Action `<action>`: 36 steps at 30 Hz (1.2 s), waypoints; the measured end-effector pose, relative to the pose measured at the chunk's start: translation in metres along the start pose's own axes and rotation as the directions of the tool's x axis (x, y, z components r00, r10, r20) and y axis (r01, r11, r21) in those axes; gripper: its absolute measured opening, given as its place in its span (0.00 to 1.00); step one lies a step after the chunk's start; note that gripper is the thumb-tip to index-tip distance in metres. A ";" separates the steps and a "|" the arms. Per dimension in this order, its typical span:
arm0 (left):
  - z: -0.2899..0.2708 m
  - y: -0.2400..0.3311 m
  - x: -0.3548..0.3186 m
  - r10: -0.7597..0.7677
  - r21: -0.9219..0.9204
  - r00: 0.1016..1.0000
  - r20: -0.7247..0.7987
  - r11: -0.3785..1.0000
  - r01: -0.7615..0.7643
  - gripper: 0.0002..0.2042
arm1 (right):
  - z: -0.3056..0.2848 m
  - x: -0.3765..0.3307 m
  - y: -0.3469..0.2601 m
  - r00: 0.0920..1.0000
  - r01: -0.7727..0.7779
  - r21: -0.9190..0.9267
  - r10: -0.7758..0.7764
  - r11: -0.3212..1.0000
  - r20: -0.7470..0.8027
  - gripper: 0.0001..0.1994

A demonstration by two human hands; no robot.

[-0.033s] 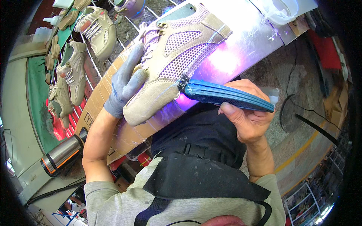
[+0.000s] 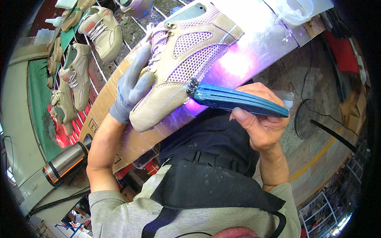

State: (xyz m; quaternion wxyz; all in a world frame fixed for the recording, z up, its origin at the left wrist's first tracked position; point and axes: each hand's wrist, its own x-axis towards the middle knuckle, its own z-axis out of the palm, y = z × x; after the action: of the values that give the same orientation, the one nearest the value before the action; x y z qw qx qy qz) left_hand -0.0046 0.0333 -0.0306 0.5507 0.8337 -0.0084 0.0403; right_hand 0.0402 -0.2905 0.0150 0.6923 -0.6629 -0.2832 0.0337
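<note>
A beige sneaker upper (image 2: 186,65) with pinkish mesh panels and laces lies tilted across the bench, its toe pointing toward me. My left hand (image 2: 133,85), in a grey glove, grips it by the laced side near the toe; some of its fingers are hidden by the shoe. My bare right hand (image 2: 265,121) is closed round a blue-handled brush (image 2: 238,99). The brush's short dark bristles touch the shoe's lower edge, where the toe piece meets the mesh. A green last or insert shows in the shoe's opening.
Beyond the shoe is a shiny metal worktop (image 2: 262,51) lit by a purple-white glow, with a translucent tub (image 2: 299,12) at its far right. Cardboard (image 2: 107,103) covers the bench's left edge. Several similar shoes (image 2: 105,35) stand on a wire rack at left. A steel flask (image 2: 65,163) leans below.
</note>
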 end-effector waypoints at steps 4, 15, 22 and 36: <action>-0.001 0.001 0.000 0.002 0.000 0.999 0.032 1.000 -0.002 0.46 | 0.002 -0.002 -0.004 1.000 0.019 -0.021 -0.019 1.000 0.024 0.11; -0.010 -0.005 -0.001 0.524 0.494 0.843 0.124 0.704 -0.510 0.23 | 0.013 -0.009 -0.029 0.997 -0.072 -0.120 0.069 0.990 -0.028 0.11; -0.011 -0.014 0.001 0.702 0.523 0.699 0.138 0.548 -0.653 0.22 | 0.031 -0.006 -0.029 0.959 0.285 -0.316 -0.271 0.905 0.088 0.13; -0.014 -0.009 -0.006 0.698 0.553 0.707 0.112 0.548 -0.628 0.24 | 0.045 -0.012 -0.048 0.887 0.444 -0.392 -0.334 0.806 0.319 0.17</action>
State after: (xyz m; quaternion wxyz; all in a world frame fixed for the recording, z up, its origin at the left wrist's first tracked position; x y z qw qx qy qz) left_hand -0.0113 0.0495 -0.0338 0.2276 0.8852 -0.2773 0.2961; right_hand -0.0057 -0.2608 0.0535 0.4712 -0.7244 -0.4933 -0.0990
